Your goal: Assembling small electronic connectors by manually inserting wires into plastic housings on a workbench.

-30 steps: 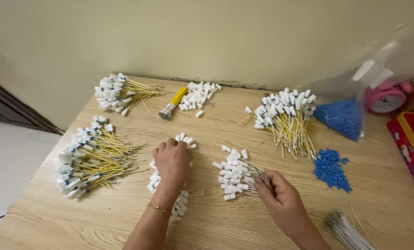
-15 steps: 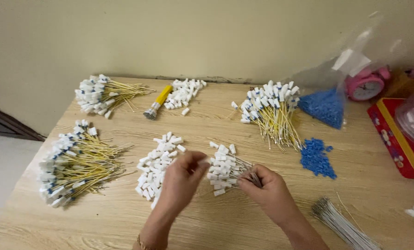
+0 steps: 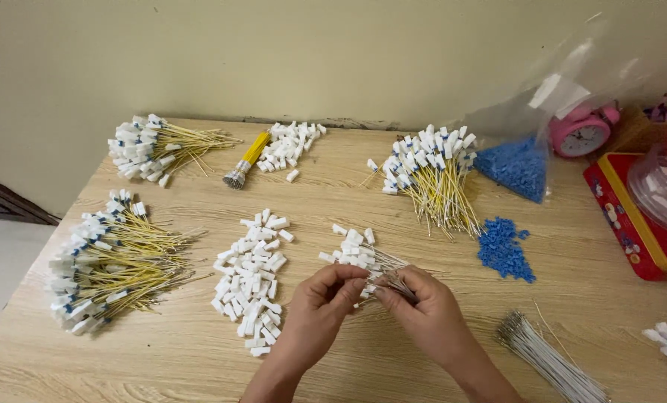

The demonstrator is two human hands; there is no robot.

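Observation:
My left hand [image 3: 320, 307] and my right hand [image 3: 423, 307] meet near the front middle of a light wooden table [image 3: 192, 358]. My right hand grips a thin bunch of grey wires with white plastic connectors [image 3: 357, 252] on their far ends. My left hand's fingertips pinch at the same bunch, close to the right thumb. A loose pile of white connectors [image 3: 251, 277] lies just left of my left hand.
Bundles of yellow wires with white connectors lie at the left [image 3: 110, 261], back left [image 3: 154, 145] and back right [image 3: 432, 168]. Blue beads [image 3: 503, 250], a bag of blue beads [image 3: 518, 166], a grey wire bundle [image 3: 550, 358], a pink clock [image 3: 581, 134] and a red box [image 3: 639, 216] sit right.
My left hand has left the loose white pile and come over to the right hand's bunch. The view has shifted, so the table's contents sit differently in frame.

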